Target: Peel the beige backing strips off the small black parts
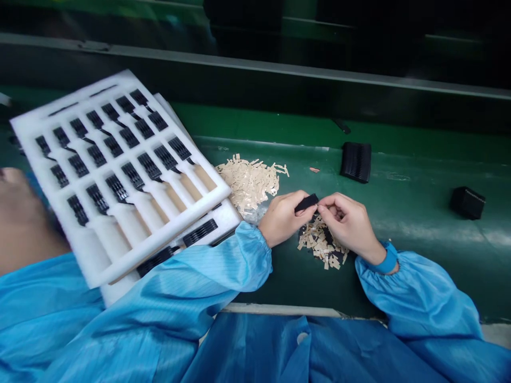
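Note:
My left hand [281, 217] and my right hand [348, 221] meet over the green table [419, 175]. Both pinch a small flat black part [307, 202] between thumb and fingers, each hand on one end. Under my hands lies a small pile of tan paper strips mixed with black pieces [321, 246]. A bigger heap of tan strips [249, 181] lies just behind my left hand. Left of that, a white foam tray [48, 133] with rows of black parts in its slots rests tilted on another tray [227, 215].
Two stacks of black parts stand further back on the table: a ribbed stack [355, 161] and a smaller block [467, 202] at the right. A grey rail [279, 66] runs across the back. My blue sleeves fill the near edge.

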`<state>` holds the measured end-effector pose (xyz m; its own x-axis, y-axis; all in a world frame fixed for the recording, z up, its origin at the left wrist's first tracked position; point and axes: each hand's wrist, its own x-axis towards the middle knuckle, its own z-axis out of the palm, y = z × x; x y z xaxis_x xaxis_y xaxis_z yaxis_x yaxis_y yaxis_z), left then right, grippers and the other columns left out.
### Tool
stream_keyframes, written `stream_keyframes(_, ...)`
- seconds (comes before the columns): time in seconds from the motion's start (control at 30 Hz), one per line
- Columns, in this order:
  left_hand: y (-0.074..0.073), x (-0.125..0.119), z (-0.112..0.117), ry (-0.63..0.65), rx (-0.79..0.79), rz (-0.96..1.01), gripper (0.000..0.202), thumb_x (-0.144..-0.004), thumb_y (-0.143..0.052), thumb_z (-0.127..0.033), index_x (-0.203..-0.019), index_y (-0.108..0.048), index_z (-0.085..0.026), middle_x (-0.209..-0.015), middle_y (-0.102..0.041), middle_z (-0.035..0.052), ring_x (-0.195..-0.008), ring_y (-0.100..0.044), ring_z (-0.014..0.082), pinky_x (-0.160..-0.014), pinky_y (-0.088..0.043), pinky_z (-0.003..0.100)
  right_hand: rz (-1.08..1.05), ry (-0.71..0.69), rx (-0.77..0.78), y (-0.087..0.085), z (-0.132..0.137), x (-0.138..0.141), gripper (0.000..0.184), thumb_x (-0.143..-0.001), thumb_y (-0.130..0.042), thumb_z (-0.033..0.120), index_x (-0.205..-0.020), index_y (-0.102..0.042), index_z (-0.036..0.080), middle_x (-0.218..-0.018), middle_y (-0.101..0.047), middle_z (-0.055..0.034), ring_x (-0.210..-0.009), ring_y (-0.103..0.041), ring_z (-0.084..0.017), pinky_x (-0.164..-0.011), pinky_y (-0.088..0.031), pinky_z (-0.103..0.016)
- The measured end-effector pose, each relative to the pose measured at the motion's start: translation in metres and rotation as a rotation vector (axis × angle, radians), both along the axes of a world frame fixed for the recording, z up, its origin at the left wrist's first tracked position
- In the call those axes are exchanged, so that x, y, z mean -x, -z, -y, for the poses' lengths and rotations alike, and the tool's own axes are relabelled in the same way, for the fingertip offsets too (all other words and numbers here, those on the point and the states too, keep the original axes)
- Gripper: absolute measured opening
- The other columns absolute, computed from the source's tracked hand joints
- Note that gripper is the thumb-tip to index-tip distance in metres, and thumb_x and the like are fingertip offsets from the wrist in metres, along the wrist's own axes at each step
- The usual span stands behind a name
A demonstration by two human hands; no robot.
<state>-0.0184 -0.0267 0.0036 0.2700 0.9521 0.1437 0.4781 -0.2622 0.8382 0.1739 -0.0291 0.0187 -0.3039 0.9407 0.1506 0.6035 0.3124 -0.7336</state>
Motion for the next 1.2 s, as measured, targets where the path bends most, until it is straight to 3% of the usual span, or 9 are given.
stream_keyframes(0.13,0.003,0.000,-0.002,0.018,0.028,0.076,0.015,-0.093,-0.061,-0.032,-0.083,-0.059,-0.020,-0.066,-0.051,-0.0039,-0.064,-0.051,0.0114,-0.061,-0.039,0.025,-0.066,0.052,0.047,0.005,-0.003,-0.002,0.012,-0.092,-0.061,0.027,-0.082,-0.065,0.021,-0.065,-0.051,0.0013,-0.055,-0.044,-0.012,-0.053,-0.036,-0.028)
stream_keyframes(0.27,0.002,0.001,-0.010,-0.336,0.204,0.375,0.018,-0.095,-0.057,-0.038,-0.090,-0.056,-0.021,-0.065,-0.050,-0.0055,-0.049,-0.050,0.0083,-0.049,-0.041,0.023,-0.136,0.205,0.029,0.010,-0.006,-0.002,0.012,-0.093,-0.060,0.028,-0.088,-0.068,0.020,-0.068,-0.056,-0.0001,-0.056,-0.046,-0.013,-0.052,-0.037,-0.028)
stream_keyframes(0.33,0.002,0.000,-0.012,-0.431,0.256,0.488,0.018,-0.095,-0.058,-0.039,-0.094,-0.054,-0.021,-0.066,-0.052,-0.0061,-0.044,-0.051,0.0070,-0.046,-0.043,0.022,-0.076,0.178,-0.027,0.010,-0.007,0.001,0.015,-0.095,-0.058,0.027,-0.097,-0.072,0.021,-0.073,-0.061,-0.0013,-0.057,-0.048,-0.014,-0.056,-0.040,-0.030)
stream_keyframes(0.6,0.005,-0.005,-0.004,-0.307,0.240,0.562,0.020,-0.094,-0.061,-0.039,-0.096,-0.056,-0.020,-0.085,-0.059,-0.0017,-0.052,-0.060,0.0062,-0.049,-0.051,0.020,0.170,-0.047,-0.152,0.011,-0.009,0.012,0.026,-0.103,-0.050,0.032,-0.109,-0.075,0.024,-0.103,-0.075,-0.0073,-0.095,-0.069,-0.022,-0.086,-0.052,-0.035)
stream_keyframes(0.8,0.002,-0.009,-0.007,-0.089,0.431,0.704,0.024,-0.092,-0.064,-0.040,-0.091,-0.055,-0.017,-0.077,-0.060,-0.0016,-0.067,-0.062,0.0088,-0.077,-0.060,0.029,-0.012,0.098,-0.208,0.005,-0.009,0.005,0.026,-0.102,-0.051,0.029,-0.112,-0.075,0.021,-0.099,-0.075,-0.0076,-0.088,-0.069,-0.021,-0.082,-0.053,-0.035)
stream_keyframes(0.87,0.004,-0.007,-0.012,-0.122,0.437,0.677,0.022,-0.094,-0.061,-0.039,-0.091,-0.056,-0.017,-0.073,-0.063,-0.0002,-0.075,-0.066,0.0124,-0.082,-0.058,0.031,-0.024,0.138,-0.236,0.006,-0.008,0.003,0.025,-0.101,-0.053,0.028,-0.108,-0.076,0.021,-0.093,-0.074,-0.0067,-0.080,-0.068,-0.019,-0.077,-0.053,-0.034)
stream_keyframes(0.97,0.007,0.001,-0.017,-0.425,0.209,0.515,0.019,-0.097,-0.057,-0.036,-0.092,-0.057,-0.018,-0.075,-0.065,0.0010,-0.078,-0.067,0.0143,-0.081,-0.055,0.030,-0.039,0.166,-0.262,0.008,-0.006,0.002,0.022,-0.100,-0.056,0.028,-0.103,-0.076,0.019,-0.085,-0.072,-0.0052,-0.071,-0.064,-0.017,-0.069,-0.050,-0.032)
stream_keyframes(1.03,0.009,0.005,-0.017,-0.498,-0.002,0.337,0.016,-0.097,-0.058,-0.034,-0.095,-0.059,-0.018,-0.077,-0.065,0.0004,-0.076,-0.065,0.0138,-0.082,-0.055,0.031,-0.072,0.183,-0.208,0.008,-0.006,0.001,0.023,-0.099,-0.057,0.030,-0.094,-0.076,0.019,-0.077,-0.071,-0.0037,-0.063,-0.060,-0.015,-0.062,-0.046,-0.030)
stream_keyframes(1.2,0.012,0.009,-0.007,-0.140,-0.589,-0.074,0.016,-0.093,-0.067,-0.035,-0.096,-0.063,-0.021,-0.074,-0.061,-0.0028,-0.074,-0.062,0.0140,-0.105,-0.052,0.042,-0.289,0.057,0.282,-0.001,-0.008,-0.003,0.037,-0.097,-0.058,0.044,-0.075,-0.071,0.018,-0.062,-0.065,-0.0012,-0.053,-0.054,-0.012,-0.053,-0.040,-0.026)
